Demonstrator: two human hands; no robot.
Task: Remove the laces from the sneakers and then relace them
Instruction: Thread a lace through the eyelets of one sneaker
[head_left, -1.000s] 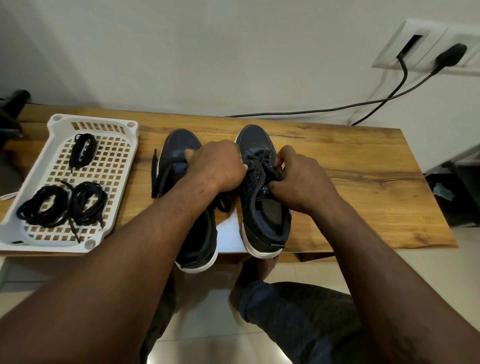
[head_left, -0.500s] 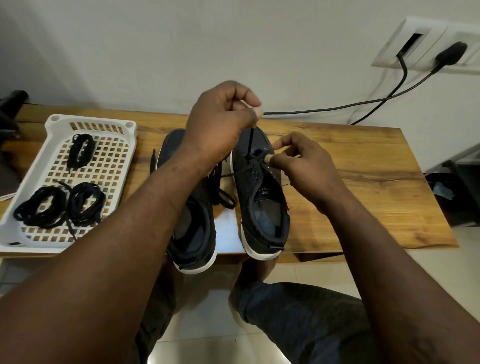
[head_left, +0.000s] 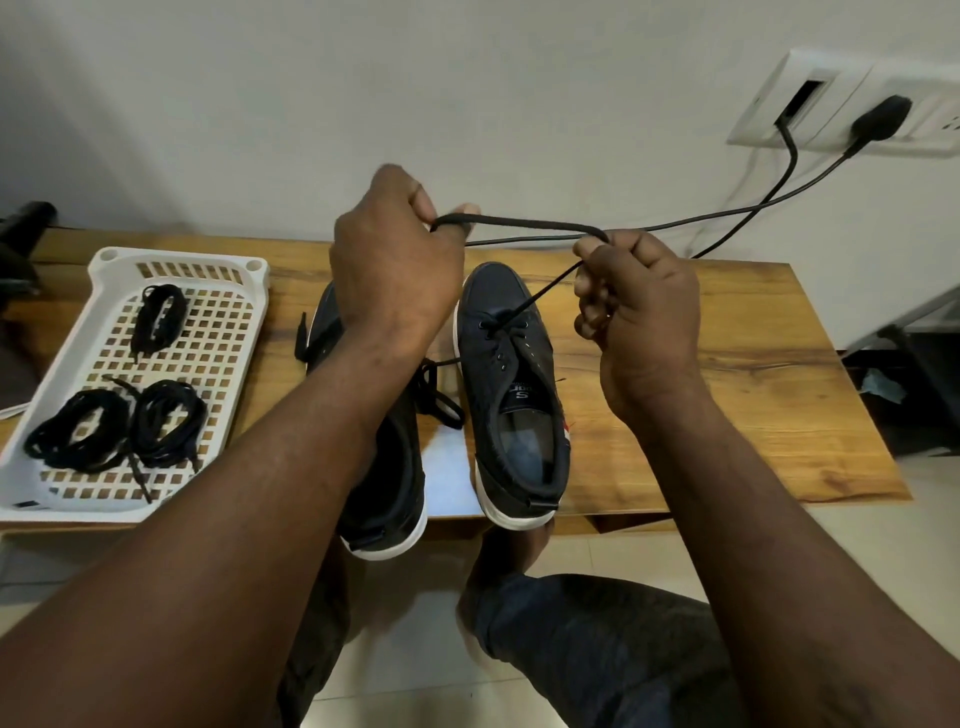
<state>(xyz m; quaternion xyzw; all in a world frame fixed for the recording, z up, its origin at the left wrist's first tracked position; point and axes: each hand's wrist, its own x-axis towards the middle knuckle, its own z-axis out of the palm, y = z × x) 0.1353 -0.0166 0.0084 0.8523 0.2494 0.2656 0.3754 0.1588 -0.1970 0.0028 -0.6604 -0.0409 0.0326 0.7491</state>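
Two dark navy sneakers with white soles stand side by side on the wooden table (head_left: 727, 364). The right sneaker (head_left: 514, 395) has a black lace (head_left: 524, 224) running up from its front eyelets. My right hand (head_left: 639, 322) grips that lace above the toe, and my left hand (head_left: 395, 254) pinches the lace's other stretch, so it spans taut between both hands. My left forearm covers much of the left sneaker (head_left: 389, 478), whose loose lace (head_left: 439, 395) lies between the shoes.
A white perforated tray (head_left: 228, 332) at the left holds three bundles of black laces (head_left: 114, 431). Black power cables (head_left: 779, 202) run from a wall socket (head_left: 852, 104) across the back of the table. My knees are below the front edge.
Both hands rose from the right sneaker's eyelets. The lace came out of the upper eyelets and now stretches between my raised hands.
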